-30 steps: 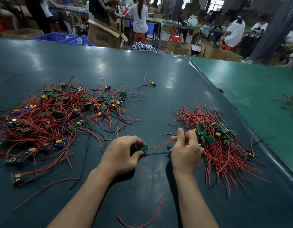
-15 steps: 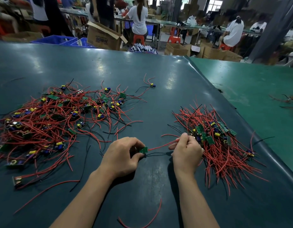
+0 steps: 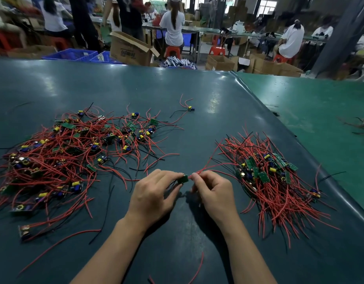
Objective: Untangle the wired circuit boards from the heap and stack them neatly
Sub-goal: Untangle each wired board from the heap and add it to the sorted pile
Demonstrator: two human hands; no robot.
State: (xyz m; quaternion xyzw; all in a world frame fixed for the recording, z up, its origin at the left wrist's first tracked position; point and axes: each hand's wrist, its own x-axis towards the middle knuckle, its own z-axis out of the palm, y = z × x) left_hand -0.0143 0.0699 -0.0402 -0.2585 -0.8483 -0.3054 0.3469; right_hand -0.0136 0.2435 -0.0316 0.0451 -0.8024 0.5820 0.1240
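The left hand [image 3: 151, 196] pinches a small green board [image 3: 183, 178] between thumb and fingertips, the other fingers curled loosely behind. Just beside it, the right hand [image 3: 215, 193] has its fingers curled in, pinching the red wires [image 3: 207, 168] where they leave the board's right edge. Both hands meet over the dark surface [image 3: 177, 232], close to its near middle; whether the board touches the surface is hard to tell from this angle.

From the right hand's pinch the wires run up and to the right, toward a pile [image 3: 273, 177] of boards lying near that hand. There the green boards sit bunched together in the middle, with their red wires fanned out mostly toward the near side.

Well to the left of the left hand spreads a loose heap [image 3: 60, 152] of tangled red and black wires, with boards carrying yellow and blue parts scattered through it. One lone board [image 3: 190, 108] with its wires lies apart, beyond both hands. A stray red wire [image 3: 197, 269] curls on the surface between the forearms, nearer the body.

Past the far edge, people sit at benches among cardboard boxes [image 3: 130, 48] and blue crates [image 3: 70, 55].
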